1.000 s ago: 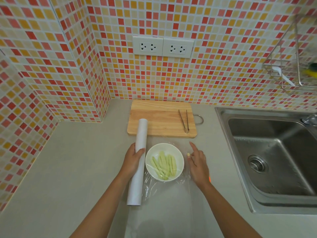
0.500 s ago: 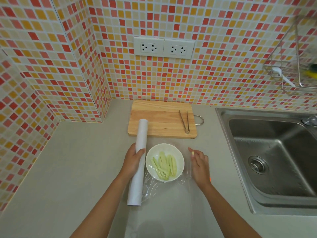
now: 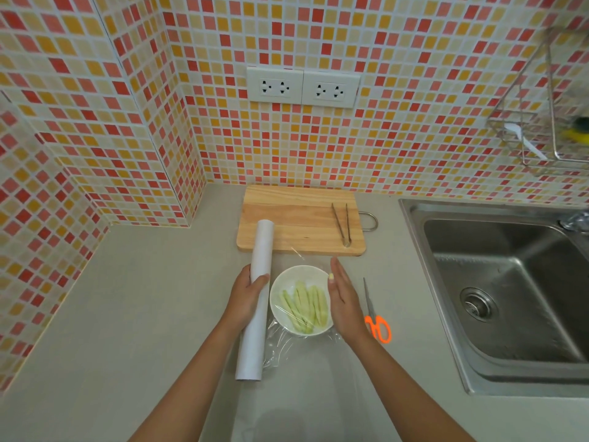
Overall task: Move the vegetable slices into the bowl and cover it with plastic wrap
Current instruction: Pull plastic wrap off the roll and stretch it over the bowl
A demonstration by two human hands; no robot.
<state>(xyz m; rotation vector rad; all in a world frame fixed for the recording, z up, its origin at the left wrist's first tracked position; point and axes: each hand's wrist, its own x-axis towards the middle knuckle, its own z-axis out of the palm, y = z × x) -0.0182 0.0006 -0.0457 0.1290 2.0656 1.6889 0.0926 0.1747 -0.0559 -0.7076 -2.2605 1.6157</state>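
Wrap going over the bowl of slices

The left hand (image 3: 247, 296) grips the wrap roll (image 3: 256, 301) at the bowl's (image 3: 280, 283) nine o'clock; the right hand (image 3: 344, 301), fingers straight, lies along its three o'clock rim. Vegetable slices (image 3: 304, 306) sit inside (film (image 3: 287, 341) crumpled at six o'clock). Scissors (image 3: 374, 317) lie further toward three, tongs (image 3: 342, 223) on the cutting board (image 3: 296, 218) at twelve.
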